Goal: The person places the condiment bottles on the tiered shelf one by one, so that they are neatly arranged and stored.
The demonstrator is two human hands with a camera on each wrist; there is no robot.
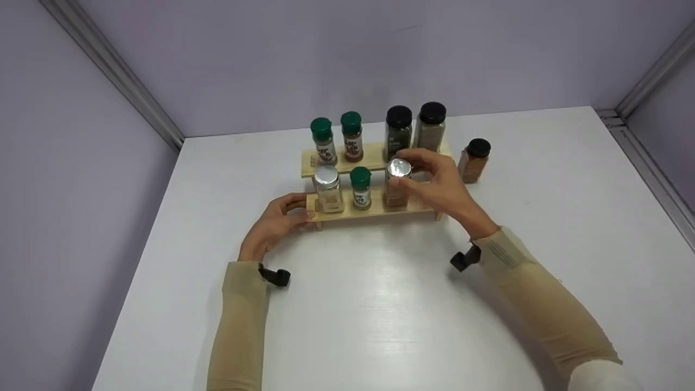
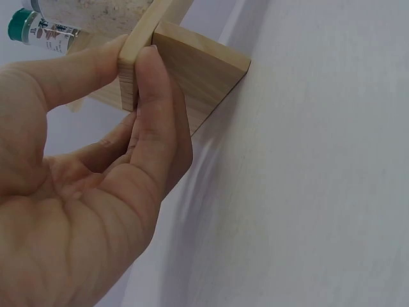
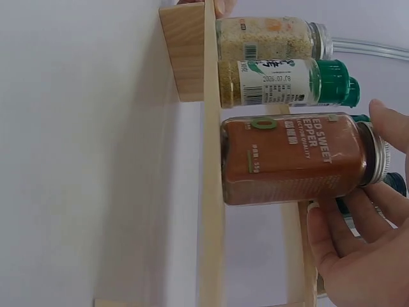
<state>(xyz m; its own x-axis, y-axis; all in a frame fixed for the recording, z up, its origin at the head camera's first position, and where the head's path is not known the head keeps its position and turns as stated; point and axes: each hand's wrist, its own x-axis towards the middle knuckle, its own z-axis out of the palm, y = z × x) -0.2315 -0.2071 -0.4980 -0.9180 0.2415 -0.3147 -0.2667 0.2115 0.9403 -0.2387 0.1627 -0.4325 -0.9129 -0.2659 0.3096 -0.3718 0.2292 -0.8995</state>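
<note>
A two-tier wooden spice rack [image 1: 378, 202] stands on the white table. At its left end my left hand [image 1: 277, 221] pinches the lower shelf's edge between thumb and fingers, plainly seen on the shelf end [image 2: 129, 71] in the left wrist view. My right hand [image 1: 444, 187] grips a glass jar of red sweet pepper powder [image 3: 287, 160] around its silver lid. The jar is upright, its base at the lower shelf. Left of it on that tier are a small green-capped bottle [image 1: 361, 190] and a silver-lidded jar [image 1: 329, 193] with pale granules.
On the upper tier stand two green-capped bottles [image 1: 353, 138] and two black-capped jars [image 1: 399, 133], partly behind my right hand. Another black-capped jar [image 1: 473, 163] with orange-brown contents is on the table right of the rack. Pale walls [image 1: 358, 60] enclose the table.
</note>
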